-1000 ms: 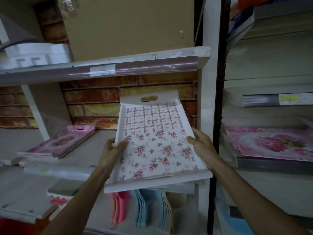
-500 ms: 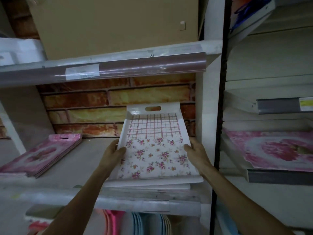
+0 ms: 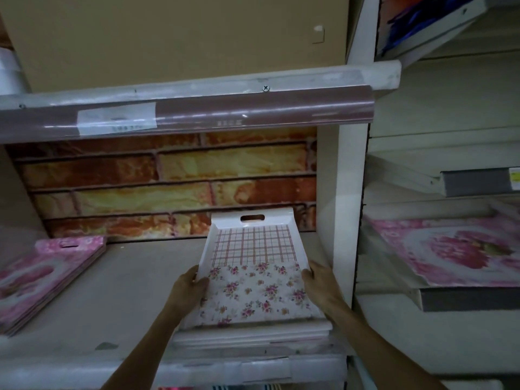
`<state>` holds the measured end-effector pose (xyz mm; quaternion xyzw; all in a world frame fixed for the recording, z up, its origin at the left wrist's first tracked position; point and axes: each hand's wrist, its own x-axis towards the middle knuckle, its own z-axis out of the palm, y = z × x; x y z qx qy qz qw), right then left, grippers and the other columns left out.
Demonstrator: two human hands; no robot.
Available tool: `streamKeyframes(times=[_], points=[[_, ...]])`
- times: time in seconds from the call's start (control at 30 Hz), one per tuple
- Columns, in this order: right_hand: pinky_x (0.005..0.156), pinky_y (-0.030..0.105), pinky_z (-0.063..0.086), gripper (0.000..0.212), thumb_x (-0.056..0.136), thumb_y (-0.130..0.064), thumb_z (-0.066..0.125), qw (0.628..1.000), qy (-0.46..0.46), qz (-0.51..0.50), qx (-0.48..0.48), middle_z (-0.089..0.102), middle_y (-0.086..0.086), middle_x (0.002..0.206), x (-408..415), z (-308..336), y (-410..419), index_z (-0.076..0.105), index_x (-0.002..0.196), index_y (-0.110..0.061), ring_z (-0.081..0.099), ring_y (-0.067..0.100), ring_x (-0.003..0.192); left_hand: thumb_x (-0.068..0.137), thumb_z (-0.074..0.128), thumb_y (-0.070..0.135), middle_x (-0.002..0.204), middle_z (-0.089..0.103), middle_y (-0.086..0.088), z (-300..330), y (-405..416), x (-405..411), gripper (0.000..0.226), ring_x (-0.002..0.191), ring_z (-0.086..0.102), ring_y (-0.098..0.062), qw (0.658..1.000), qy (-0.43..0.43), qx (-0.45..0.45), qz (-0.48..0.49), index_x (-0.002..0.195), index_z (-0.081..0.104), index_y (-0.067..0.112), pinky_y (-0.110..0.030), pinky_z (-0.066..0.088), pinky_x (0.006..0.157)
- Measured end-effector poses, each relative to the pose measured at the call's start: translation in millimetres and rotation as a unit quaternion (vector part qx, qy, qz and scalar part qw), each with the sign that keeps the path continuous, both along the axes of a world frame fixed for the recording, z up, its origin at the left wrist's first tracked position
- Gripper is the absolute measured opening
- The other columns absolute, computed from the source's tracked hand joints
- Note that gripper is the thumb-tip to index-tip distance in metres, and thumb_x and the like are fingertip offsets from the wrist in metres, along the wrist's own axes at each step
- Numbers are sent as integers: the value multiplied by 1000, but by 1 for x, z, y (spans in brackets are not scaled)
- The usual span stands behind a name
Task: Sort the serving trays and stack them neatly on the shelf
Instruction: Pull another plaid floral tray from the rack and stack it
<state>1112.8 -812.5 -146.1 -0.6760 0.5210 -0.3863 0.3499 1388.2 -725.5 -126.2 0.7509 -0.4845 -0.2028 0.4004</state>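
Observation:
A white serving tray (image 3: 253, 266) with a red check half and a pink flower half lies on a low stack of similar white trays (image 3: 253, 334) at the right end of the grey shelf (image 3: 118, 299). Its handle slot points toward the brick-pattern back wall. My left hand (image 3: 189, 285) grips the tray's left rim and my right hand (image 3: 320, 280) grips its right rim. A second stack of pink rose trays (image 3: 47, 274) sits at the shelf's left end.
An upper shelf with a price rail (image 3: 197, 114) hangs low over the opening. A white upright (image 3: 349, 209) stands close to the tray's right side. A large pink rose tray (image 3: 450, 249) lies on the neighbouring shelf to the right.
The tray went from held in the air in front of the shelf to lying deeper on the white stack. Both hands kept their hold on its rims.

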Motion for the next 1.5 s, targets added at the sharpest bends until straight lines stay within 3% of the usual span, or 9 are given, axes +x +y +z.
streamKeyframes(times=[0.1,0.3,0.47,0.77,0.93,1.0,1.07,1.27,1.5], points=[[46,2,37,22,101,-7,37,1000,28,-12,-5,59,0,97,4,-7,-4,58,99,-13,49,-3,65,94,49,12,109,69,-13,-7,-4,4,37,87,66,-29,1000,-17,14,-1,130,57,10,-28,50,70],[57,11,49,26,101,-9,37,997,73,-28,-10,68,11,102,7,-12,-7,61,107,-3,59,9,68,95,46,9,92,68,-12,-13,-9,6,32,63,60,-13,999,-45,22,-10,125,57,6,-16,42,51],[81,20,49,25,101,-9,38,996,87,-25,-22,65,7,105,7,-12,-7,60,109,-1,59,16,86,92,46,14,100,69,-20,-19,-14,13,36,81,67,-34,997,-72,27,-12,126,57,6,-37,57,70],[59,11,41,20,100,-23,46,998,54,-23,20,66,7,101,-1,-2,-2,61,106,-10,56,11,79,83,47,37,117,65,-13,-46,-26,39,50,97,63,-33,993,-113,4,-24,128,51,17,-48,57,83],[81,26,52,18,96,-28,52,998,-34,-59,-11,70,-1,103,-30,19,15,67,103,-20,65,17,94,90,65,20,123,60,-24,-5,-2,5,38,106,59,-42,981,-172,-86,-33,125,62,6,-54,51,92],[81,34,57,12,95,-23,56,991,-117,-66,-26,74,4,94,-46,30,30,67,91,-23,69,19,87,90,62,8,122,59,-22,8,-2,-8,30,99,61,-38,976,-156,-142,-47,120,64,5,-47,52,88],[70,29,57,13,96,-17,56,982,-174,-69,-35,74,6,84,-64,38,45,68,92,-18,69,17,76,94,57,12,117,60,-10,19,-3,-26,25,90,62,-28,976,-106,-181,-63,117,65,11,-36,52,79],[55,23,52,18,98,-9,52,965,-225,-117,-64,71,10,71,-131,57,82,66,98,2,65,13,58,97,51,18,96,70,7,45,-5,-110,18,85,67,-10,954,22,-236,-182,100,66,28,-12,50,69],[58,31,55,19,98,-16,53,957,-192,-191,-109,71,4,65,-239,70,118,69,98,-5,67,20,63,97,48,2,77,67,-14,64,-16,-226,21,61,61,-14,903,150,-259,-307,100,66,12,-10,48,58]])
